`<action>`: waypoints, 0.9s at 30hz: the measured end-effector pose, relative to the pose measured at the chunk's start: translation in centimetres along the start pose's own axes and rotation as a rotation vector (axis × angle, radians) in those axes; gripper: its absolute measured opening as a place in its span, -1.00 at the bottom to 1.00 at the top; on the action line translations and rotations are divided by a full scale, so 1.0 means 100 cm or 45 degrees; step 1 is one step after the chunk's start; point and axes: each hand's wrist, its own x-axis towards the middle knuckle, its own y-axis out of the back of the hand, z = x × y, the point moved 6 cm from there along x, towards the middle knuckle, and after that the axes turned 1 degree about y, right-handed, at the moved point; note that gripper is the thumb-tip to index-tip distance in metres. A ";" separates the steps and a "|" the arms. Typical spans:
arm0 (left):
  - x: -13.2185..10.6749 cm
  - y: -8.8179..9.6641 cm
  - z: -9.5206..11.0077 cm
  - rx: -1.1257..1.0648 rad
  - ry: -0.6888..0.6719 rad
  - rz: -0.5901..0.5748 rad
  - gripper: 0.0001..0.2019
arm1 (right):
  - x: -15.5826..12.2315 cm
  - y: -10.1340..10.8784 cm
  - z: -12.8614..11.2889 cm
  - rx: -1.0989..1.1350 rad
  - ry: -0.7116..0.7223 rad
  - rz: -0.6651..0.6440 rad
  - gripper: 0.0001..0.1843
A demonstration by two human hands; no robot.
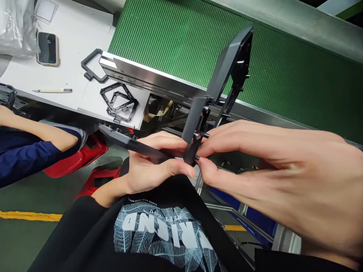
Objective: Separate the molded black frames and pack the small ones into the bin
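Note:
An angular black plastic frame (195, 121) is held up in front of me, with small pegs sticking out along its side. My left hand (159, 162) is closed around its lower part, thumb in front and fingers behind. A long flat black arm (127, 141) extends leftward from that hand; I cannot tell if it belongs to the same frame. With thumb and fingertips together, my right hand (272, 170) pinches the frame's lower edge at a small black peg (197, 158). The frame's upper end (238, 56) rises over the green belt.
Behind the frame runs a green conveyor belt (170, 34) with a metal rail (159, 81). On the white table (76, 34) lie more black frames (119, 102), a phone (47, 49), a pen (52, 90) and plastic bags (17, 30). A co-worker's arm (36, 132) and red stools (76, 155) are at left.

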 end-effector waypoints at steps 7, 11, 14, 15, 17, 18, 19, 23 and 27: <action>0.000 -0.002 -0.001 0.015 0.019 0.035 -0.60 | 0.000 -0.005 0.002 -0.030 -0.041 -0.004 -0.90; 0.000 -0.004 0.000 0.035 -0.013 -0.003 -0.62 | 0.000 -0.004 0.001 -0.011 0.009 -0.011 -0.90; -0.001 -0.004 0.001 0.004 -0.049 -0.042 -0.65 | -0.001 -0.002 0.002 -0.002 0.008 -0.026 -0.90; -0.002 -0.003 0.000 0.000 -0.059 -0.040 -0.66 | -0.001 -0.002 0.002 0.004 0.005 -0.031 -0.90; -0.003 -0.002 0.000 0.006 -0.077 -0.034 -0.67 | 0.000 -0.001 0.001 0.023 0.012 -0.036 -0.88; -0.003 -0.001 0.000 0.007 -0.089 -0.037 -0.68 | 0.000 -0.001 -0.001 0.028 0.023 -0.035 -0.87; -0.003 -0.001 0.000 0.003 -0.103 -0.045 -0.69 | 0.000 -0.001 -0.002 0.029 0.035 -0.043 -0.87; -0.004 -0.002 0.000 -0.022 -0.105 -0.061 -0.68 | -0.001 -0.003 -0.004 0.016 0.006 -0.042 -0.83; -0.005 -0.002 -0.002 -0.023 -0.096 -0.036 -0.69 | -0.004 -0.003 -0.004 0.004 -0.047 -0.018 -0.80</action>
